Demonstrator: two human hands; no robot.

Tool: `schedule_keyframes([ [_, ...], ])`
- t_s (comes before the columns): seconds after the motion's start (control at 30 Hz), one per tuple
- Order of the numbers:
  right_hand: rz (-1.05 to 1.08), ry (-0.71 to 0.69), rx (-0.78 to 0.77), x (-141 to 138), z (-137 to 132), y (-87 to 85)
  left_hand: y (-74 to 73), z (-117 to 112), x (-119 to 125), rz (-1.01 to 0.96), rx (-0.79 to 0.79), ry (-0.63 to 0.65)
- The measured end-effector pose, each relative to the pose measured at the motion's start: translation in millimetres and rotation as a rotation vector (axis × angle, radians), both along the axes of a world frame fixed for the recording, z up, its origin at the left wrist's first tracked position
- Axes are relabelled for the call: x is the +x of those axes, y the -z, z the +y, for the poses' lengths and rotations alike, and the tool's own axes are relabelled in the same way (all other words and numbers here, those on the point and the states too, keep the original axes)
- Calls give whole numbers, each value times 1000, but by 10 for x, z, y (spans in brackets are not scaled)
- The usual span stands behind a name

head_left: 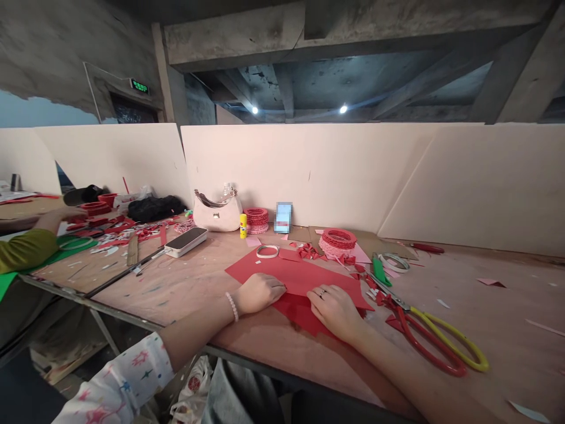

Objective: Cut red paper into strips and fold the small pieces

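Observation:
A large red paper sheet (pixel 293 277) lies folded on the plywood table (pixel 185 300), with a second layer showing below the main fold. My left hand (pixel 260 293) is curled over its near-left edge, and a pearl bracelet circles that wrist. My right hand (pixel 333 309) presses down on the sheet's right part. Right of this hand lie large scissors (pixel 435 337) with red and yellow handles. A roll of white tape (pixel 267 251) sits just beyond the sheet, and red paper scraps (pixel 309 252) lie near its far edge.
A co-worker's hand (pixel 57 219) in an olive sleeve reaches in at the far left among many red paper cuttings. A white paper trimmer (pixel 186 242), a white handbag (pixel 217 212), a glue stick (pixel 243 226) and pink-red paper coils (pixel 336 244) stand along the back. A white partition (pixel 286 171) rises behind.

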State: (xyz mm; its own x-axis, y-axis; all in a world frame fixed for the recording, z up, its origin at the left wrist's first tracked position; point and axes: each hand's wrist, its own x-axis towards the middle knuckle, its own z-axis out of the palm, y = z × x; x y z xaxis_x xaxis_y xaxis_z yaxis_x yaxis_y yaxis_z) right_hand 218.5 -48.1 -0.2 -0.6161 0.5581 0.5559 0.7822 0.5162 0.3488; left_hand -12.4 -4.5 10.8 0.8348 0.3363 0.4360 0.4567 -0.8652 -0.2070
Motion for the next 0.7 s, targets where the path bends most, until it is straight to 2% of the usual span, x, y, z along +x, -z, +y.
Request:
schedule_keyframes([
  [0.37, -28, -4, 96, 68, 30, -101, -34, 40, -51, -47, 37, 42],
  [0.7, 35, 88, 85, 322, 112, -158, -127, 141, -222, -121, 27, -69],
])
